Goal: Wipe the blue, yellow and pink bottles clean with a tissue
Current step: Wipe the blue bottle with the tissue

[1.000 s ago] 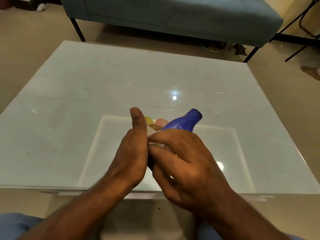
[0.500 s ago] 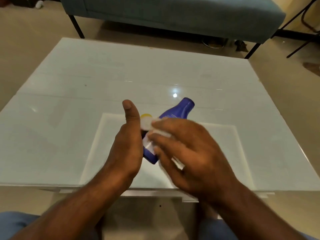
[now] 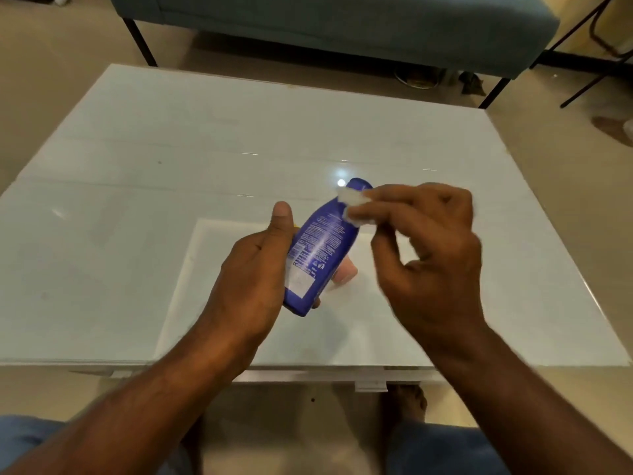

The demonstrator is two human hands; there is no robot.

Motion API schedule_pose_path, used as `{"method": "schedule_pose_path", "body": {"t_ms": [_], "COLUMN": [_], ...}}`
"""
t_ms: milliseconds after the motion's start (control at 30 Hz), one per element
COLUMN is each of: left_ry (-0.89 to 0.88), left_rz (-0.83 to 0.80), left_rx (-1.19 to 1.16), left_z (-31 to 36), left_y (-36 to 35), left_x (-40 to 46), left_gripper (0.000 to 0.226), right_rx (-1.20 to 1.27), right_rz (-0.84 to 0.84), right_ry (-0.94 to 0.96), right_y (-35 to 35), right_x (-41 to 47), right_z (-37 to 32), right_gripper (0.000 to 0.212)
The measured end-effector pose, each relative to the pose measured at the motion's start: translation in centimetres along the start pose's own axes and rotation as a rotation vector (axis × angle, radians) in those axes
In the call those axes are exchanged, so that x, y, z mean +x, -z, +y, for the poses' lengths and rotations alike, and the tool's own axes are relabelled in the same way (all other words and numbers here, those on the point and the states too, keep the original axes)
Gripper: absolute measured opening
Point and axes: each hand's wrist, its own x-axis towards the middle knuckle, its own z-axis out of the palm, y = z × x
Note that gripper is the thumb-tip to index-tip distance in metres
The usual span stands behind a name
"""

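white glossy desk (image 3: 137, 234). left hand (image 3: 253, 279) grips blue bottle (image 3: 317, 248) above desk centre; right hand (image 3: 431, 255) pinches tissue (image 3: 354, 207) at its neck. pink bottle (image 3: 346, 272) behind, seemingly unwiped; yellow barely visible.

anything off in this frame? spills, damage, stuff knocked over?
Nothing stands out. Left hand grips the blue bottle tilted above the table; right hand pinches the tissue at its neck. Pink bottle mostly hidden behind. No spill visible.

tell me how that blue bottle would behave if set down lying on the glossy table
The blue bottle looks like smooth plastic, so it may slide on the glossy table. Its body seems flattened, so probably little rolling. The left hand holds it alone, so likely light.
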Motion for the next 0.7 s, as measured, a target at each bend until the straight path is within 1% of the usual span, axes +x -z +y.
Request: {"method": "schedule_pose_path", "body": {"t_ms": [67, 100, 167, 233, 267, 300, 367, 400, 467, 500, 567, 633, 700], "left_ry": [0.018, 0.010, -0.015, 0.014, 0.028, 0.034, 0.029, 0.039, 0.073, 0.086, 0.093, 0.091, 0.088], "left_rz": [-0.023, -0.024, 0.006, 0.045, 0.043, 0.021, -0.065, -0.114, -0.199, -0.220, -0.185, -0.090, -0.047], "left_rx": [-0.048, -0.059, -0.065, -0.106, -0.110, -0.089, -0.048, -0.064, -0.156, -0.209, -0.296, -0.348, -0.329], "left_z": [0.1, 0.1, 0.0, -0.1, -0.2, -0.2, -0.1, 0.0, 0.2, 0.2, 0.3, 0.1, 0.0], "left_y": [-0.1, -0.1, -0.2, 0.0, 0.1, 0.3, 0.5, 0.3, 0.0, -0.3, -0.5, -0.2, 0.5], "left_x": [-0.1, -0.2, -0.1, 0.0, 0.1, 0.2, 0.0, -0.2, -0.8, -1.0, -1.1, -1.0, -0.6], "left_gripper": [0.057, 0.057, 0.054, 0.057, 0.061, 0.061, 0.054, 0.051, 0.049, 0.048, 0.042, 0.036, 0.034], "right_rx": [0.077, 0.129, 0.221, 0.250, 0.244, 0.240, 0.259, 0.267, 0.261, 0.269, 0.321, 0.362, 0.338], "right_rz": [0.041, 0.030, -0.037, -0.117, -0.138, -0.132, -0.055, -0.004, 0.074, 0.085, 0.042, -0.053, -0.122], "right_ry": [-0.091, -0.097, -0.037, 0.080, 0.117, 0.108, -0.030, -0.113, -0.215, -0.219, -0.153, -0.021, 0.103], "right_y": [0.2, 0.1, -0.3, -0.6, -0.5, -0.5, -0.3, -0.2, 0.0, 0.0, 0.0, -0.3, -0.6], "right_x": [0.1, -0.1, -1.1, -1.8, -1.8, -1.5, -0.6, -0.1, 0.5, 0.5, 0.0, -1.0, -1.8], "right_z": [0.0, -0.7, -2.6, -4.0, -4.0, -3.5, -1.8, -0.9, 0.3, 0.4, -0.8, -2.6, -3.7], "right_gripper": [0.025, 0.023, 0.016, 0.012, 0.011, 0.011, 0.008, 0.007, 0.011, 0.013, 0.013, 0.009, 0.009]}}
